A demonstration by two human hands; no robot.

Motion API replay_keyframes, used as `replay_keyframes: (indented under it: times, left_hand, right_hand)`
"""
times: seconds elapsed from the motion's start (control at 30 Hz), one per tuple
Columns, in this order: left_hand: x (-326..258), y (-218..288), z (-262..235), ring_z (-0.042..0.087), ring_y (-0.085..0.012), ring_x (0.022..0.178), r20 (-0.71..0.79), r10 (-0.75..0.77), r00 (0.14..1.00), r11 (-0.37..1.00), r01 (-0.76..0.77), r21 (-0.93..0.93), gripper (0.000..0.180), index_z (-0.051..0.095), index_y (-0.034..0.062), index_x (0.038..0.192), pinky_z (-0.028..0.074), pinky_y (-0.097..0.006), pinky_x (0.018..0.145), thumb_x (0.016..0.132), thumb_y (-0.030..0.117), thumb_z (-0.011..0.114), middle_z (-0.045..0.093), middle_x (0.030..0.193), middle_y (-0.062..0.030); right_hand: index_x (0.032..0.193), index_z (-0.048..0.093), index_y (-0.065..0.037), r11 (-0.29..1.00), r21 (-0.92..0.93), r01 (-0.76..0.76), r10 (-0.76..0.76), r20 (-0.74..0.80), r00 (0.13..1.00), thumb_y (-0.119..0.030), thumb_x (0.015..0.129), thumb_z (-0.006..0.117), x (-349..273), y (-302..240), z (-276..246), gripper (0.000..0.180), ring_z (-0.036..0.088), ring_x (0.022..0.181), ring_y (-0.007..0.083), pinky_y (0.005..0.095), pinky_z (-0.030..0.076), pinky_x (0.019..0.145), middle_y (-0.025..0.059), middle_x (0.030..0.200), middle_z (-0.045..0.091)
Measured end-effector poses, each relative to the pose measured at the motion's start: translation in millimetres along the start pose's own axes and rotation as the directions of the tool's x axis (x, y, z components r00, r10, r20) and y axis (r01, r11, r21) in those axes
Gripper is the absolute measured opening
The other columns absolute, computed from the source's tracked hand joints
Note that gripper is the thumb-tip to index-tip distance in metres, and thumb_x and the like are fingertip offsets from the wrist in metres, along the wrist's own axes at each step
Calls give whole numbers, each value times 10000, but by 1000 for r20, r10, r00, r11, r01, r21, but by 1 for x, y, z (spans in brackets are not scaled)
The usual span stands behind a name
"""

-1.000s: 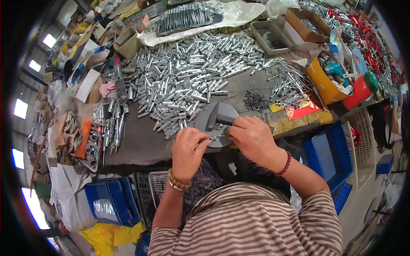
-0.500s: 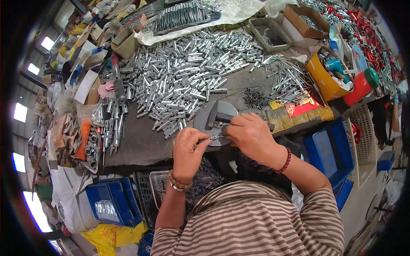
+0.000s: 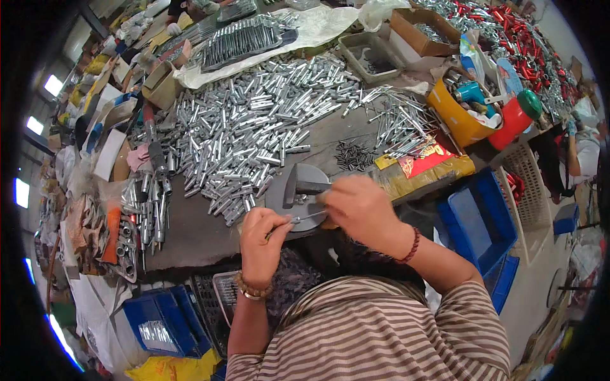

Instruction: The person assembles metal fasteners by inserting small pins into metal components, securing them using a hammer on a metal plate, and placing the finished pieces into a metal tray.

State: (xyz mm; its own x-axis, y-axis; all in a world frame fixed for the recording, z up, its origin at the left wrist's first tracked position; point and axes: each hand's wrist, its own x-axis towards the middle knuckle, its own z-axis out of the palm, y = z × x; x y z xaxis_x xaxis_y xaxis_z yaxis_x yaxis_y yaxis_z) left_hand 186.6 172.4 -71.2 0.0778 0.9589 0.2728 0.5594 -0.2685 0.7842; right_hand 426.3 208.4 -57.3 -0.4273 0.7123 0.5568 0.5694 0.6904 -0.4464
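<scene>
Where both hands meet, thin silver rod (image 3: 304, 219)

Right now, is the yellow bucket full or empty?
Full. The yellow bucket on the workbench is packed to its rim with a teal tool and white bits.

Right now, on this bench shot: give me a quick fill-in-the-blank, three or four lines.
1. Both hands, left hand and right hand, work over a round grey ____.
2. The pile behind it is of silver metal ____.
3. The right wrist wears a ____ bead bracelet.
4. The bin to the right is ____.

Missing: disc; tubes; red; blue
</scene>
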Motion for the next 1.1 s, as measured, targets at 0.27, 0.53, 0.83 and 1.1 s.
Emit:
replay_keyframes:
  times: [0.27,0.53,0.83,1.1]
  left_hand:
    - [2,1,3,621,-249,889,-25,-7,1000,1000,6,-7,116,766,21,934,485,-362,792,830,16,817,649,929,-79]
    - [1,2,1,634,-259,904,-9,3,1000,1000,-3,13,119,754,16,939,494,-371,813,831,2,801,647,935,-91]
    - [-3,1,2,634,-263,906,-16,20,1000,1000,-20,-4,116,747,14,937,498,-377,817,832,-16,786,641,949,-94]
    - [-2,2,3,631,-279,909,-23,25,999,1000,-25,-10,120,747,15,939,495,-387,813,828,0,791,634,942,-105]
  right_hand:
    - [975,732,-69,918,-185,-351,341,-84,936,-56,782,814,-15,60,-52,211,668,854,337,437,552,739,104,904,647]
    - [916,693,-68,940,-291,-178,209,78,975,-59,779,795,-1,67,-42,172,670,937,313,436,565,792,90,912,617]
    - [919,638,-61,929,-354,-109,187,195,963,-117,874,683,4,70,-32,85,683,962,324,450,578,788,109,969,628]
    - [1042,650,-75,984,-83,-159,168,117,979,-184,880,726,20,27,-21,210,693,883,365,469,569,760,138,939,648]
